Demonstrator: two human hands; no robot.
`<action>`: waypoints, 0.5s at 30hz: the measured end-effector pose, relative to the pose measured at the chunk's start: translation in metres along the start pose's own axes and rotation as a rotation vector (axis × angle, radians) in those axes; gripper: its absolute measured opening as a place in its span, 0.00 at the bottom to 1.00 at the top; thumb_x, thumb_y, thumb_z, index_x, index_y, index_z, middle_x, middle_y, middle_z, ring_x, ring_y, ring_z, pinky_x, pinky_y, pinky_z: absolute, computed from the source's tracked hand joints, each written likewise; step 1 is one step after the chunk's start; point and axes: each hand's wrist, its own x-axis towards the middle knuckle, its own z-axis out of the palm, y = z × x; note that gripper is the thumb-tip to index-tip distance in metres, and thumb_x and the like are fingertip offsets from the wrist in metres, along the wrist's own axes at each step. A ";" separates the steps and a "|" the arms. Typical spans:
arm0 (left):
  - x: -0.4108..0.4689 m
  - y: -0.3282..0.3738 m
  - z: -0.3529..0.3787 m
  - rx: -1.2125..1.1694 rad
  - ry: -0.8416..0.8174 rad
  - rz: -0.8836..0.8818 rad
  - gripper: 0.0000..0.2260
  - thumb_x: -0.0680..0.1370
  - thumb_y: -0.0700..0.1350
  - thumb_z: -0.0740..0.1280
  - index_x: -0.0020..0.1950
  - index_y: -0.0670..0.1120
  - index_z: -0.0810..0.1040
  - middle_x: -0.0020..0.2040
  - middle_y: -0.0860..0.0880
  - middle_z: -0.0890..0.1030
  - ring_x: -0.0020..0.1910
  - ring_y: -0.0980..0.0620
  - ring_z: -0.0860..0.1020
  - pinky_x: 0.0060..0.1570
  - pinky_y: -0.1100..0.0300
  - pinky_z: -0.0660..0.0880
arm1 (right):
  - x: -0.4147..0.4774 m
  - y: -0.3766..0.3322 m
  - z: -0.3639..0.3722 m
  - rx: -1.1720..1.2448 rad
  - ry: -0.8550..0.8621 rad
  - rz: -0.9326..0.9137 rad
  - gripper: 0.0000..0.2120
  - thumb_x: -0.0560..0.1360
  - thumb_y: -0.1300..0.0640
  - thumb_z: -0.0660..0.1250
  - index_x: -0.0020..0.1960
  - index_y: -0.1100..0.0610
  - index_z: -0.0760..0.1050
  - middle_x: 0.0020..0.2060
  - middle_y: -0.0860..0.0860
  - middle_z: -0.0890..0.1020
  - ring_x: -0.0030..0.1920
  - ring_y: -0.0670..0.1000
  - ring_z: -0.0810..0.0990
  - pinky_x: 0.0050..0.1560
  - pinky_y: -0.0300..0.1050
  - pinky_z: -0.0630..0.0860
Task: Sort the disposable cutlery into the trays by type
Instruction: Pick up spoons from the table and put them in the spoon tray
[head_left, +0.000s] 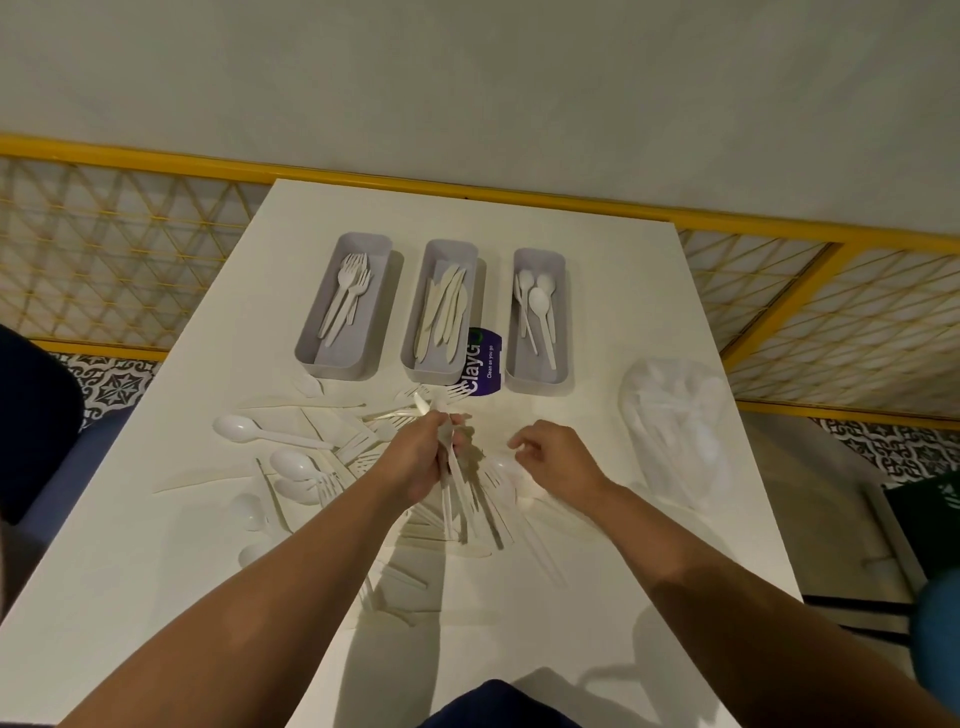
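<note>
Each grey tray at twelve o'clock holds only a handful: fork tray (343, 306), knife tray (439, 312), spoon tray (539, 319). Most work remains in the loose cutlery pile (332, 457) covering the counter (649, 291). The left hand (423, 457) has its grip closed around a bundle of white utensils (457, 493); the right hand (558, 457) hovers loosely curled and empty.
</note>
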 end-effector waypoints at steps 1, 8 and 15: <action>0.000 0.001 -0.001 -0.029 -0.005 -0.011 0.08 0.81 0.41 0.52 0.50 0.41 0.69 0.31 0.47 0.68 0.29 0.52 0.66 0.33 0.60 0.66 | 0.000 0.007 0.000 -0.087 -0.020 0.026 0.10 0.75 0.66 0.63 0.54 0.63 0.79 0.52 0.59 0.80 0.51 0.56 0.79 0.48 0.35 0.68; 0.004 0.001 -0.001 0.036 -0.001 0.073 0.01 0.80 0.36 0.58 0.49 0.41 0.69 0.31 0.47 0.70 0.26 0.53 0.70 0.28 0.61 0.72 | -0.006 0.017 0.006 -0.410 -0.103 0.036 0.14 0.77 0.58 0.64 0.62 0.60 0.75 0.58 0.56 0.76 0.59 0.54 0.75 0.59 0.43 0.72; 0.007 0.001 0.003 0.049 -0.009 0.075 0.06 0.81 0.37 0.56 0.50 0.42 0.71 0.36 0.47 0.73 0.30 0.54 0.68 0.31 0.62 0.69 | -0.003 0.017 0.007 -0.575 -0.181 0.002 0.15 0.79 0.58 0.59 0.64 0.62 0.70 0.62 0.57 0.73 0.63 0.55 0.70 0.62 0.44 0.69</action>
